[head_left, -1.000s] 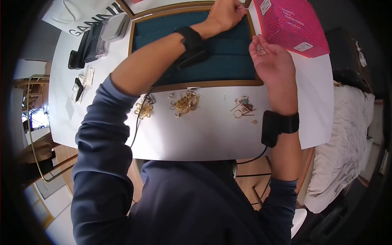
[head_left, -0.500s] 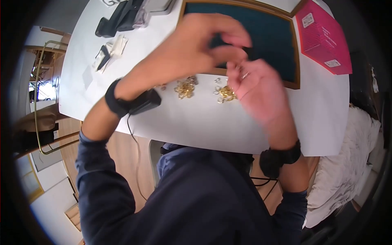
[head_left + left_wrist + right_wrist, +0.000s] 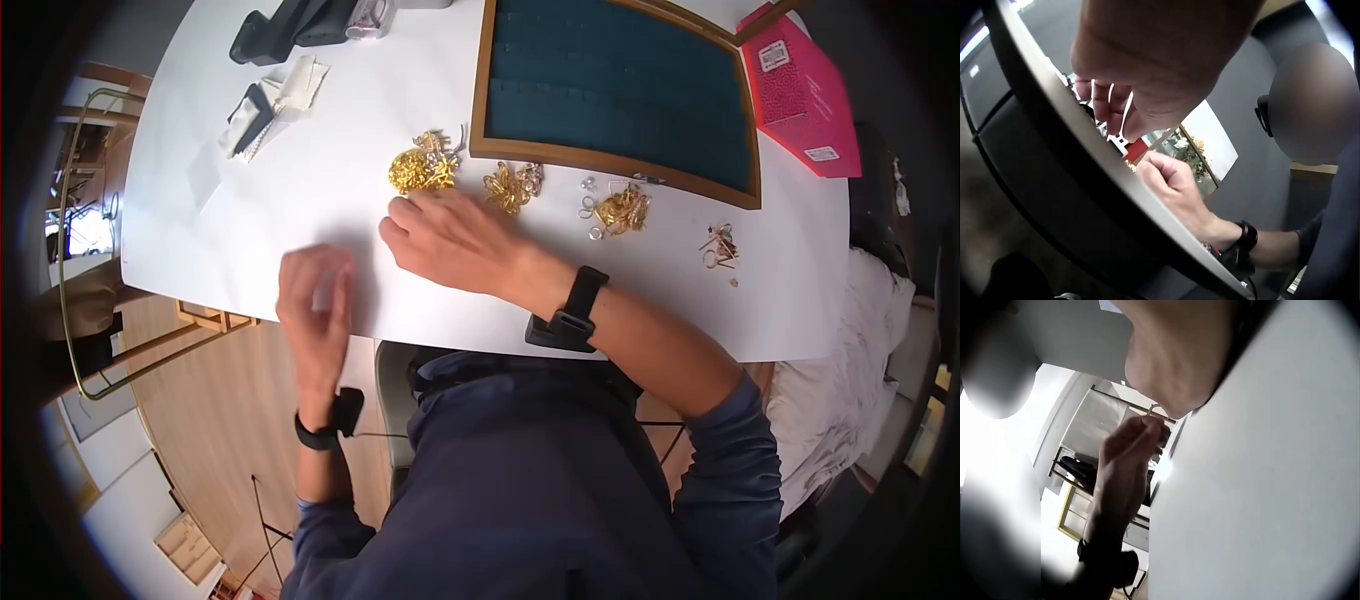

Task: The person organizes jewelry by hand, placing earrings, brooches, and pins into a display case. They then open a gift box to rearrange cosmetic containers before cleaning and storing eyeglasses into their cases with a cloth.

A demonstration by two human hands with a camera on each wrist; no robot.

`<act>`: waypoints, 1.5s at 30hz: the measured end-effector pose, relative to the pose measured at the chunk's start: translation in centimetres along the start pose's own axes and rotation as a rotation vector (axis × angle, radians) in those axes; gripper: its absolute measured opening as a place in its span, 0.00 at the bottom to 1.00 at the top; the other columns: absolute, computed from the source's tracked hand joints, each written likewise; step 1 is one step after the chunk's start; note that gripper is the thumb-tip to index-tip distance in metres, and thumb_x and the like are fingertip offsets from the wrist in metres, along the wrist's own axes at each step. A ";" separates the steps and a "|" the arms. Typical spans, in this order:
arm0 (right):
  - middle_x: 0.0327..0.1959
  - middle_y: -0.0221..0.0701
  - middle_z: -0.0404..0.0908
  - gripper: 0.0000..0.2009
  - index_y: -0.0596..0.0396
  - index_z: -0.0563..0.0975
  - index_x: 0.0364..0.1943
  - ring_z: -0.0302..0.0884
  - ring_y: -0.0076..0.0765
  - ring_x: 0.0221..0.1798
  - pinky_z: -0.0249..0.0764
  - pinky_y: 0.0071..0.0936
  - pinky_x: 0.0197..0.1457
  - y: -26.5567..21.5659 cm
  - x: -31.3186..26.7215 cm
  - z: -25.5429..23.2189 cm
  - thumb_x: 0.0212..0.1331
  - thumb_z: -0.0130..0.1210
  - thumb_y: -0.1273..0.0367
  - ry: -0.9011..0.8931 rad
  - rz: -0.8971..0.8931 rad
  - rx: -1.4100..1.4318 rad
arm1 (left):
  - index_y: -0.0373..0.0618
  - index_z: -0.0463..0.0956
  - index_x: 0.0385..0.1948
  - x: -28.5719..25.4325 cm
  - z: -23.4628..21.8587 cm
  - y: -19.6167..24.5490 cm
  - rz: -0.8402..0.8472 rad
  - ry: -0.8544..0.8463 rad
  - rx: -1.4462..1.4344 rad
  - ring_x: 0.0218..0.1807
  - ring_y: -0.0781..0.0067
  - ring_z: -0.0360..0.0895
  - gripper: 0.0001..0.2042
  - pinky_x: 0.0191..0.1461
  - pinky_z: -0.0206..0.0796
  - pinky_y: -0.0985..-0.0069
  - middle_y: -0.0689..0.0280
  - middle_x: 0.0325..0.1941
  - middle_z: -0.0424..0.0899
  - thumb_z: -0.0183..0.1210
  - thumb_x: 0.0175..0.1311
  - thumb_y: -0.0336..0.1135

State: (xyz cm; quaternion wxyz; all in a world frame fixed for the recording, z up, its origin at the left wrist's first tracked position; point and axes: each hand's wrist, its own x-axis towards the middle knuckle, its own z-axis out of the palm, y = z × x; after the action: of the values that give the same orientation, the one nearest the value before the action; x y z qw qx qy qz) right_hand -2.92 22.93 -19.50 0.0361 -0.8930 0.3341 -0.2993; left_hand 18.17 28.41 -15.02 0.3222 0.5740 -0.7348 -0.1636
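Note:
On the white table [image 3: 290, 205], my right hand [image 3: 460, 240] lies palm down with fingers curled under, its knuckles beside a gold jewelry pile [image 3: 420, 172]. Whatever is under its palm is hidden. My left hand [image 3: 315, 300], a little blurred, hangs over the table's front edge to the left, thumb and forefinger meeting. In the right wrist view a thin hoop [image 3: 1159, 407] shows at the fingertips of the left hand. Right of the first pile lie gold chain-like jewelry [image 3: 508, 188], a heap of gold rings [image 3: 622, 207] and a small mixed jewelry cluster [image 3: 719, 245].
A wood-framed jewelry case [image 3: 620, 95] with dark green lining stands behind the piles. To its right is a pink printed bag [image 3: 800, 95]. Cloth pouches [image 3: 265, 110] and dark boxes [image 3: 290, 25] lie at the back left. A bed [image 3: 840, 370] flanks the table's right side.
My hands came away from the case; the right, palm up earlier with small jewelry in it, is palm down by the left pile. My left hand moved toward the front left edge. The head view turned left.

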 end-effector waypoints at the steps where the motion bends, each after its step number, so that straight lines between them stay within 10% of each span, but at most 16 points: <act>1: 0.30 0.31 0.72 0.04 0.53 0.73 0.27 0.78 0.35 0.35 0.78 0.34 0.39 0.1 0.2 0.4 0.51 0.58 0.73 0.036 -0.006 0.038 | 0.38 0.81 0.40 -0.7 0.2 0.4 0.023 -0.005 0.086 0.50 0.56 0.78 0.06 0.59 0.68 0.66 0.56 0.45 0.82 0.61 0.64 0.21; 16: 0.37 0.27 0.74 0.04 0.53 0.78 0.30 0.72 0.31 0.47 0.69 0.30 0.51 0.1 0.4 0.1 0.57 0.55 0.68 0.076 -0.010 -0.102 | 0.39 0.80 0.48 -3.2 2.9 0.5 -0.001 0.157 0.113 0.56 0.54 0.75 0.10 0.61 0.67 0.61 0.56 0.51 0.81 0.62 0.66 0.23; 30: 0.25 0.24 0.74 0.06 0.52 0.75 0.23 0.75 0.28 0.36 0.73 0.24 0.44 -0.7 1.2 -1.0 0.52 0.60 0.70 0.343 -0.118 -0.009 | 0.37 0.77 0.56 -3.2 1.7 2.7 -0.112 0.324 0.149 0.58 0.65 0.72 0.13 0.62 0.62 0.66 0.59 0.58 0.78 0.58 0.76 0.32; 35: 0.51 0.34 0.80 0.07 0.56 0.87 0.28 0.70 0.37 0.61 0.70 0.37 0.67 -3.5 0.3 -8.1 0.53 0.63 0.68 0.046 -0.002 0.018 | 0.38 0.76 0.60 -2.2 1.5 3.4 -0.071 0.433 0.079 0.58 0.67 0.74 0.17 0.61 0.64 0.67 0.61 0.61 0.79 0.61 0.75 0.35; 37: 0.57 0.37 0.78 0.10 0.59 0.86 0.38 0.72 0.41 0.62 0.69 0.41 0.71 -4.5 -1.1 -11.2 0.54 0.64 0.68 0.315 0.065 -0.018 | 0.37 0.75 0.60 -1.4 1.8 5.8 -0.017 0.431 0.038 0.58 0.66 0.75 0.18 0.60 0.65 0.66 0.59 0.62 0.79 0.61 0.75 0.36; 42: 0.44 0.40 0.82 0.16 0.62 0.83 0.46 0.80 0.44 0.44 0.79 0.40 0.50 -1.3 -12.2 -21.0 0.51 0.61 0.78 0.481 0.510 0.261 | 0.32 0.75 0.59 2.5 2.8 10.5 0.079 0.462 -0.065 0.47 0.72 0.79 0.16 0.49 0.72 0.76 0.59 0.51 0.83 0.61 0.71 0.22; 45: 0.46 0.37 0.81 0.19 0.57 0.83 0.50 0.80 0.43 0.45 0.78 0.39 0.51 2.4 -20.6 -23.1 0.52 0.59 0.81 0.469 0.914 -0.017 | 0.31 0.82 0.37 4.9 5.5 17.2 0.239 -0.055 -0.103 0.35 0.77 0.78 0.04 0.36 0.69 0.81 0.59 0.37 0.85 0.66 0.64 0.22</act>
State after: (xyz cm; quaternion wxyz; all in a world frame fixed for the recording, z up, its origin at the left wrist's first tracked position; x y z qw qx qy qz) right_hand -29.49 36.94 -11.77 0.0803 -0.5650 0.6918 -0.4425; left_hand 1.18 28.03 -7.18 0.3482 0.4605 -0.7971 -0.1772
